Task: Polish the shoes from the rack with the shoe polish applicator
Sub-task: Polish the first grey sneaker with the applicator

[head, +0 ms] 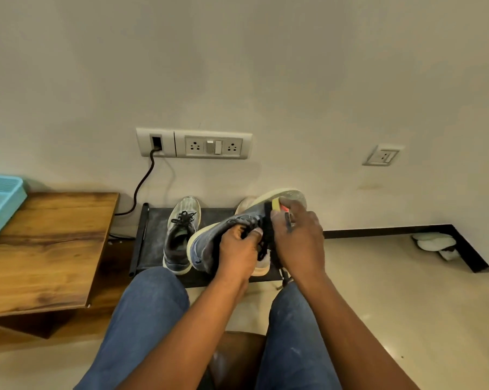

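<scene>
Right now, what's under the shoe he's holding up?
Under the held shoe lies the black rack, with a pale shoe showing beneath the hands. A grey shoe stands beside it. Most of the pale shoe is covered by the hands.

A grey-blue knit sneaker with a cream sole and black laces (209,243) sits at centre frame, beside a yellow, red and black polish applicator (277,209). Left of it, a grey mesh sneaker with black laces (181,235) stands on a dark, dusty black shoe rack (153,237). At left, a brown streaked-grain wooden table (49,249) carries a turquoise slotted plastic basket (1,201). Blue denim trouser legs (142,319) fill the lower frame, under an off-white wall (237,66)
</scene>
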